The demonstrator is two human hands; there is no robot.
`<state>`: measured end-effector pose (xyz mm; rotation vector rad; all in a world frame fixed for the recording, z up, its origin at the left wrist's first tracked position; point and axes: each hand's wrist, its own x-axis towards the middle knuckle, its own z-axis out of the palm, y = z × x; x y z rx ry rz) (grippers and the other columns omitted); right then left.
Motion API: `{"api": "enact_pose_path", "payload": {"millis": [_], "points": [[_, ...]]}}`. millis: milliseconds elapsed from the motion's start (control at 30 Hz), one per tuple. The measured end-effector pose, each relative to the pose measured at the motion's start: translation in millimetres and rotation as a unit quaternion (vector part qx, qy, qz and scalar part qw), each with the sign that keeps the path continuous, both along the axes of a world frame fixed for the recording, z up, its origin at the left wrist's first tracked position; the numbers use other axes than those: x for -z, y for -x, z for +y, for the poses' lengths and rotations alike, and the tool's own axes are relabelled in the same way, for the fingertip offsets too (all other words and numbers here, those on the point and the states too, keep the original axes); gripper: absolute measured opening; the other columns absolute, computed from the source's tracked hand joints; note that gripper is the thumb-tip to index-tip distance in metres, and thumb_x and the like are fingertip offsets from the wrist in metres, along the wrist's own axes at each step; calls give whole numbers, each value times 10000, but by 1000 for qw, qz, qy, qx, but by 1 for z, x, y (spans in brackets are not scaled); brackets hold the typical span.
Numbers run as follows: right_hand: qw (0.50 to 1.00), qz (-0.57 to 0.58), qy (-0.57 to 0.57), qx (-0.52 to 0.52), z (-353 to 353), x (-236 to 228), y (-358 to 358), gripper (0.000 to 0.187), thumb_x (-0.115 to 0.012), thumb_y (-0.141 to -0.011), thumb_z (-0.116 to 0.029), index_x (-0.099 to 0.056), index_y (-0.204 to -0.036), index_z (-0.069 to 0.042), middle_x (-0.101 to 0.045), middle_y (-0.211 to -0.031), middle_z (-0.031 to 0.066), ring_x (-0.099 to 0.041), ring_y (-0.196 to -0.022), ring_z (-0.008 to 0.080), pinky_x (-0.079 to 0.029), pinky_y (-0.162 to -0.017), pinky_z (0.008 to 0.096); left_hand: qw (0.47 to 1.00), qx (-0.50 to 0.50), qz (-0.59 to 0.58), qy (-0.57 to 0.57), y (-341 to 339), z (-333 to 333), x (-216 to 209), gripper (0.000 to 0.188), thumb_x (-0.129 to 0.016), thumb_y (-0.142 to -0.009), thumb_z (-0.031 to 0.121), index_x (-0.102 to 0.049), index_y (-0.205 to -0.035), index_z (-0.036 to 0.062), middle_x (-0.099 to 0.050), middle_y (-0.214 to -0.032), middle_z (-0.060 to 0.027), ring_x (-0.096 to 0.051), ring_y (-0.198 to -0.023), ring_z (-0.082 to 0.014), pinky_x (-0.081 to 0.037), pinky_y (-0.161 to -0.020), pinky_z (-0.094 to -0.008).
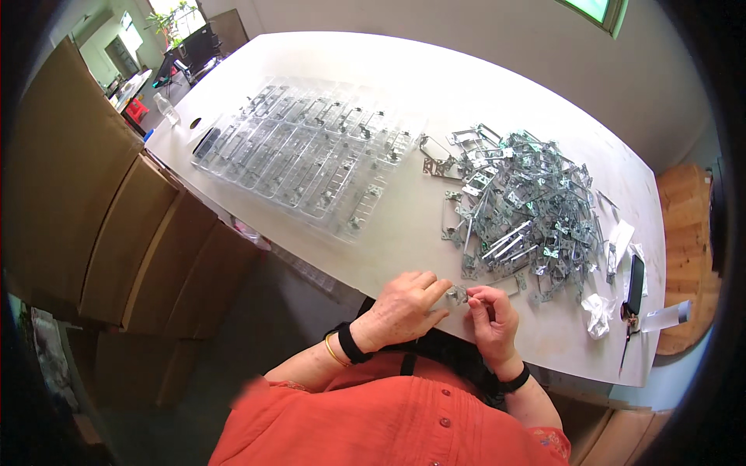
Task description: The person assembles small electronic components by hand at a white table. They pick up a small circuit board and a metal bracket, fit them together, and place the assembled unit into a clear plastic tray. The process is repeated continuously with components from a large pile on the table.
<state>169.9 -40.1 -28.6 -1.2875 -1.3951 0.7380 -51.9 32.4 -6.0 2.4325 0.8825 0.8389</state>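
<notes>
At the table's near edge, my left hand [406, 306] and my right hand [493, 320] meet around a small metal bracket [457, 294]. The thumb and fingers of my left hand close on one side of it, while my right fingertips pinch its other side. Much of the part is hidden by the fingers. Just beyond my right hand lies a large heap of similar metal brackets [528, 203], tangled together. Farther left, a clear plastic tray [326, 213] holds rows of metal parts in long compartments.
The white table [404, 233] has a curved near edge. On its right are crumpled tissue [597, 314], a black phone-like object [636, 281] and a clear bottle [665, 317]. Cardboard boxes [136, 241] are stacked at left; another clear bottle [165, 109] stands at the far left corner.
</notes>
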Motion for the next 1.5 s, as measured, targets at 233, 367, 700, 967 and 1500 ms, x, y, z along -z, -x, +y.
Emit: {"api": "enact_pose_path", "payload": {"millis": [233, 367, 700, 967, 1500], "points": [[986, -132, -99, -32, 3, -1, -2, 152, -779, -991, -39, -675, -1101, -54, -764, -1109, 160, -735, -846, 280, -583, -734, 351, 999, -12, 25, -20, -3, 0, -4, 437, -849, -838, 198, -693, -1222, 60, -690, -1022, -124, -688, -962, -339, -553, -878, -448], [986, -128, -96, -42, 1, 1, -2, 153, -781, -990, -35, -677, -1102, -54, -756, -1105, 159, -727, -857, 282, -582, -754, 350, 999, -19, 34, -32, -5, -1, -3, 405, -829, -826, 177, -682, -1182, 55, -694, -1021, -122, -688, -968, -334, -552, -881, -443], [997, -50, -53, -23, 2, -1, -3, 123, -757, -1017, -31, -667, -1101, -35, -723, -1129, 144, -691, -958, 220, -561, -854, 328, 999, -26, 19, -38, -12, 0, 4, 310, -760, -833, 123, -648, -1104, 21, -650, -1056, -156, -646, -1008, -364, -531, -921, -459], [999, -4, -41, -34, 0, 8, -6, 88, -715, -1052, -41, -648, -1107, -23, -723, -1128, 148, -715, -998, 226, -575, -902, 336, 998, -23, 21, -49, -15, 3, 2, 298, -759, -829, 124, -635, -1082, 27, -600, -1004, -146, -613, -962, -357, -514, -888, -453], [996, 80, -30, -19, -2, 12, -6, 170, -630, -1137, -178, -573, -1149, -18, -688, -1160, 138, -723, -916, 155, -598, -838, 289, 994, -48, -95, -2, -11, 5, -22, 420, -818, -823, 85, -582, -1164, 21, -635, -1090, -187, -676, -951, -395, -567, -827, -465]]}}
